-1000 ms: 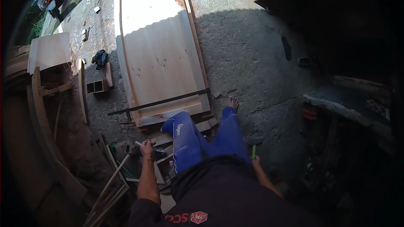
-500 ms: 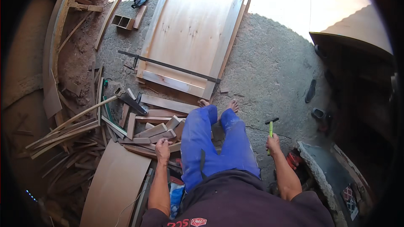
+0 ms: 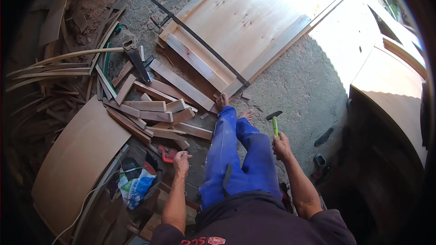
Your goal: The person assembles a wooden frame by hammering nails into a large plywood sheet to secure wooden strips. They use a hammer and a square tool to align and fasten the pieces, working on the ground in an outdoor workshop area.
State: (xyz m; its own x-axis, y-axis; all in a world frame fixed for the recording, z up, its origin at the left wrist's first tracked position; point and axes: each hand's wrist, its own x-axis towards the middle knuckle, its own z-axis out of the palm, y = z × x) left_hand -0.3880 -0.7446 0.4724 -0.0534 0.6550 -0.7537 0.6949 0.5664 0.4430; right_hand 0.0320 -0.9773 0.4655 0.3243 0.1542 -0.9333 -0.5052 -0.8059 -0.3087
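Observation:
My right hand [image 3: 281, 146] is wrapped round the lime-green handle of a hammer [image 3: 274, 122], its dark head pointing up and away from me. On the other side, my left hand [image 3: 181, 162] is closed, thumb against the fingers; what it pinches, if anything, is too small to make out. A red power tool [image 3: 168, 153] lies on the ground just beyond it. Ahead of my feet is a wooden panel [image 3: 227, 22] with frame boards along its edges. A long black bar clamp [image 3: 200, 45] lies across its near end.
Cut wood blocks [image 3: 152, 105] and a handsaw [image 3: 136, 61] crowd the ground at left. Nearer are a curved thin sheet [image 3: 77, 154], a blue and white bag [image 3: 136, 186] and a cord. A pale sheet [image 3: 386, 81] stands at right, with dark shoes [image 3: 324, 137] before it.
My view has turned, so the panel and clamp now appear tilted and farther right. The hammer is still in my right hand, its head now leaning differently. My left hand stays closed.

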